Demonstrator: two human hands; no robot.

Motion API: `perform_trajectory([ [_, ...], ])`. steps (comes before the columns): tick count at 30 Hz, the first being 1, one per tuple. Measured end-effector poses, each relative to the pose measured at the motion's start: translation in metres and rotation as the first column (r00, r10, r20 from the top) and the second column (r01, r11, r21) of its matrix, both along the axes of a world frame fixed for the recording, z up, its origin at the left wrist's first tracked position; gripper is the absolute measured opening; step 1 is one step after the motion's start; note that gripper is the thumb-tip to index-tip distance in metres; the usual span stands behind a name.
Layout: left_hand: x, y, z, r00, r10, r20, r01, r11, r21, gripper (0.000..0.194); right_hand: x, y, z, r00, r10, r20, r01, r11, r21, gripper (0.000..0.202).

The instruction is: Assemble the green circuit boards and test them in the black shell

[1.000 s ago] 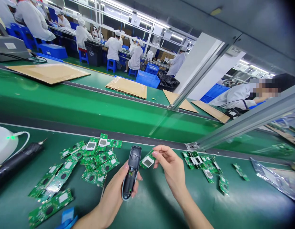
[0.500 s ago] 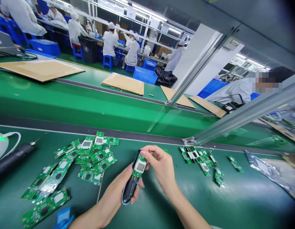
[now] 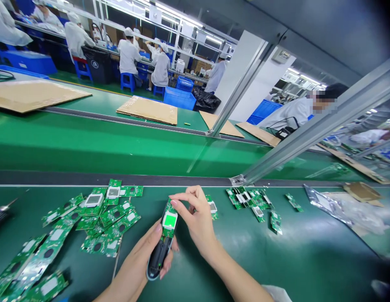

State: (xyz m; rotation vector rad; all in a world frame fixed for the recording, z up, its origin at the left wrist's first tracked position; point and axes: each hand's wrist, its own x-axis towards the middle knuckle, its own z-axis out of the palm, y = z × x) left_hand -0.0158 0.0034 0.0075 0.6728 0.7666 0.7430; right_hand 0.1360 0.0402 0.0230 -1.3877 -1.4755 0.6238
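My left hand (image 3: 140,256) is wrapped round a long dark plastic housing (image 3: 158,256) of a handheld device, held tilted above the bench. In the housing's upper half sits a green circuit board (image 3: 168,231), whose small square screen (image 3: 169,220) glows green. The thumb and forefinger of my right hand (image 3: 197,220) pinch the top end of the board; the exact contact is partly hidden by the fingers. Just behind my right hand another circuit board (image 3: 213,206) with a white-framed screen lies partly covered.
Loose circuit boards (image 3: 102,224) overlap on the left, and more boards (image 3: 249,201) lie at the right. At the far left is a screwdriver (image 3: 2,213). A silvery bag (image 3: 323,205) rests at right. A metal post (image 3: 295,138) rises behind the bench, and co-workers sit beyond.
The small screen has turned from grey to glowing green. My view has shifted a little rightward, so the bench and hands appear further left. Both hands keep their hold.
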Motion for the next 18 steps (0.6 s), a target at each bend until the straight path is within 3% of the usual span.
perform_trajectory([
  [7, 0.001, 0.000, -0.006, 0.999, 0.008, 0.049, -0.007, 1.000, -0.031, 0.045, -0.004, -0.001, -0.010, 0.999, -0.008, -0.051, 0.010, 1.000, 0.029, 0.013],
  [13, 0.003, 0.001, -0.006, 0.998, 0.060, -0.022, -0.061, 0.998, -0.031, 0.045, -0.007, 0.001, -0.012, 0.994, 0.020, -0.105, -0.016, 0.999, 0.039, 0.013],
  [18, -0.007, 0.005, -0.019, 0.998, 0.024, -0.065, -0.028, 0.998, -0.062, 0.052, -0.013, -0.008, -0.012, 0.978, -0.042, -0.204, 0.028, 0.997, -0.072, 0.018],
])
